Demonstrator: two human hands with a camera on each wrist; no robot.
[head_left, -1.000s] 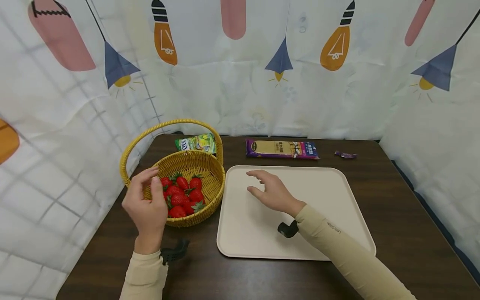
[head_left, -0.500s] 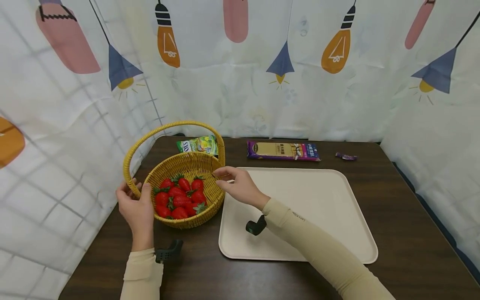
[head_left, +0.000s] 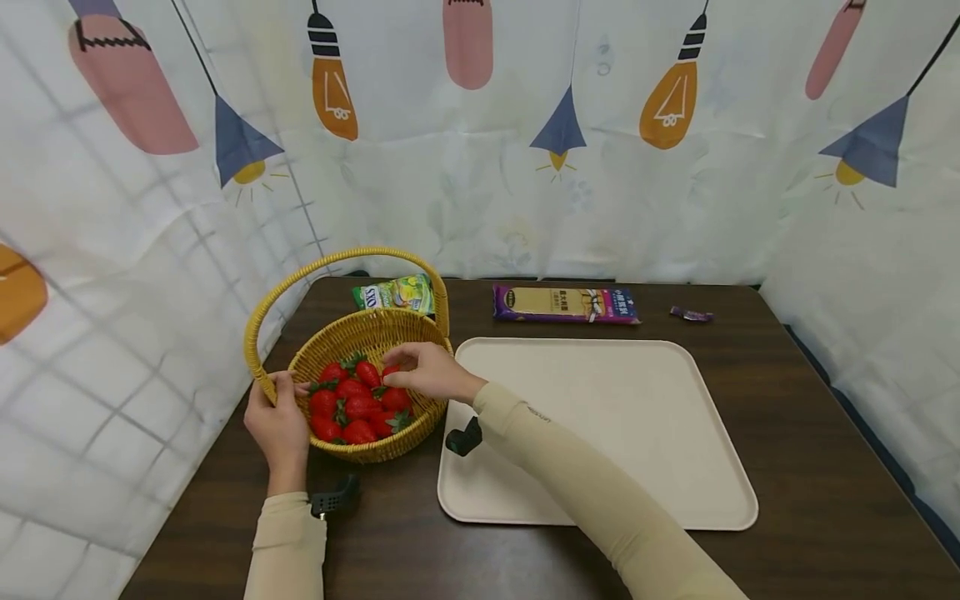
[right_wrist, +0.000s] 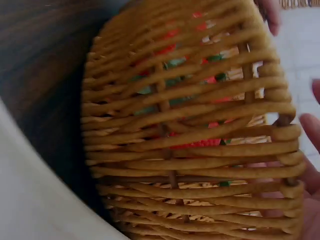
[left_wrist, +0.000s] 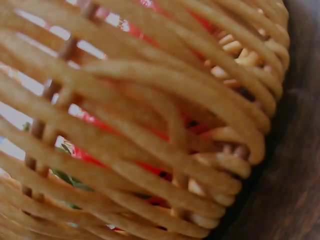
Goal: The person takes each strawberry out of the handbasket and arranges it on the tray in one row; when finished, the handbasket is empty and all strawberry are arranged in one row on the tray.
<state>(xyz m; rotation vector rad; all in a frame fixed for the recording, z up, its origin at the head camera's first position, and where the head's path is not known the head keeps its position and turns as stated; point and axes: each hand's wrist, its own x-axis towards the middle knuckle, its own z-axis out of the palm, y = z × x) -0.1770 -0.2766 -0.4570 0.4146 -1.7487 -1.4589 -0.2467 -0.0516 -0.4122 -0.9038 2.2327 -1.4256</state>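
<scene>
My left hand (head_left: 279,429) grips the left side of the yellow woven basket (head_left: 375,450), at the rim by the foot of its handle (head_left: 352,254). Several red strawberries (head_left: 362,407) with green leaves lie in the basket. Reaching over the right rim, my right hand (head_left: 431,372) has its thumb and fingers about a strawberry (head_left: 391,372) on the basket's right side. Only a little red shows between them, so whether they pinch it is unclear. In the right wrist view, the basket's woven wall (right_wrist: 190,145) hides most of the fruit; part of a hand shows at the right edge.
A beige tray (head_left: 600,433) lies right of the basket, under my right forearm. Behind the basket is a green snack bag (head_left: 397,293). A long purple packet (head_left: 566,304) and a small purple wrapped piece (head_left: 691,314) lie along the dark table's back edge.
My right hand has moved left from above the tray into the basket, over the strawberries. My left hand has come from in front of the basket to its left rim and handle foot.
</scene>
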